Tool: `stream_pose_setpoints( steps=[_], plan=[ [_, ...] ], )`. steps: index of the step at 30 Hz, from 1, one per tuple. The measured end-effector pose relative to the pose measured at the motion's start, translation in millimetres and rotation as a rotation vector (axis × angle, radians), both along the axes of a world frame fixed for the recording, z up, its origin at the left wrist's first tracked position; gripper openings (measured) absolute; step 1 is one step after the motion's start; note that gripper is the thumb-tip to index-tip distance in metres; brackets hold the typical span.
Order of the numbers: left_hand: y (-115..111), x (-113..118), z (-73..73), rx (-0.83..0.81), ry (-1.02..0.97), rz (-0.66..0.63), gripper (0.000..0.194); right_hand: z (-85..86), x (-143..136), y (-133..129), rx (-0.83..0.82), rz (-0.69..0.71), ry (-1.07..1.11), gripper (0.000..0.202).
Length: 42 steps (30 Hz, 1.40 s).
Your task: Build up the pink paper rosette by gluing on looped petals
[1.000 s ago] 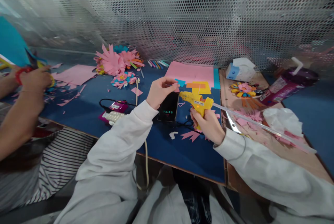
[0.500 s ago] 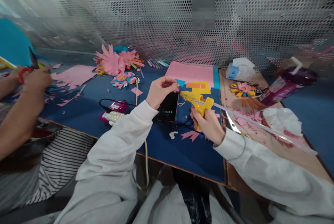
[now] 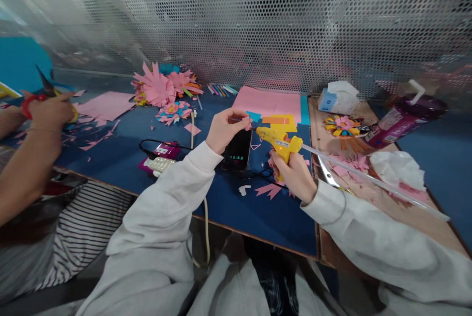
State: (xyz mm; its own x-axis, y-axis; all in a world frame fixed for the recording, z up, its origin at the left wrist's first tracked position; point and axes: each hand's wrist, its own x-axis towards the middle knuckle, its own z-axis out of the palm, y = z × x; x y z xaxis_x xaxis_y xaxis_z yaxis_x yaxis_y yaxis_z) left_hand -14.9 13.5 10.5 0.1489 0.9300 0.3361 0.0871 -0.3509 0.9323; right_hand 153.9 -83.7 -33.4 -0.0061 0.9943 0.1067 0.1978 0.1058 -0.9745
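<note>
My right hand (image 3: 295, 173) is wrapped round the grip of a yellow glue gun (image 3: 277, 142), with a long clear glue stick (image 3: 372, 181) sticking out of its back. The gun's nozzle points left, close to the fingertips of my left hand (image 3: 226, 130). Thumb and finger of that hand pinch a small pink paper piece (image 3: 248, 124). Below the left hand lies a phone (image 3: 237, 151) with a lit clock. Orange and yellow paper strips (image 3: 283, 122) are behind the gun, near a pink sheet (image 3: 271, 102).
Pink paper flowers (image 3: 158, 87) stand at the back left. A purple power adapter (image 3: 164, 151) sits left of my sleeve. To the right are a tissue box (image 3: 339, 97), scissors (image 3: 327, 172) and a purple bottle (image 3: 401, 119). At far left another person's hands hold red-handled scissors (image 3: 44, 92).
The glue gun's nozzle has drawn slightly away from the pinched pink piece. At the far left, the other person's scissors have opened and the blue sheet has lowered.
</note>
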Motion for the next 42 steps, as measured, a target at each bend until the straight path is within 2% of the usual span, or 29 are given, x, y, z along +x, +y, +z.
stream_pose_setpoints(
  steps=[12,18,23,27,29,34,38,42],
  plan=[
    [0,0,-0.7,0.006,-0.005,0.020,0.019,-1.8,1,2,-0.030,0.001,0.001,0.029],
    [2,-2,-0.9,-0.013,-0.041,0.021,0.019,11.5,-1,-1,-0.041,-0.038,0.046,0.033],
    [0,0,2.2,-0.215,-0.205,-0.074,0.025,22.5,4,9,-0.051,-0.179,0.107,0.033],
    [-11,9,7.8,-0.445,-0.296,-0.255,0.030,27.1,16,29,0.107,-0.249,0.123,0.031],
    [-18,15,11.4,-0.543,-0.278,-0.335,0.030,29.2,24,40,0.135,-0.205,0.143,0.031],
    [-28,25,17.5,-0.681,-0.196,-0.513,0.035,27.4,40,59,0.007,0.035,0.230,0.033],
    [-29,29,15.7,-0.710,-0.165,-0.538,0.036,25.8,43,61,-0.094,0.068,0.206,0.038],
    [-29,30,14.1,-0.753,-0.170,-0.536,0.033,33.6,38,53,-0.185,0.078,0.221,0.039]
  ],
)
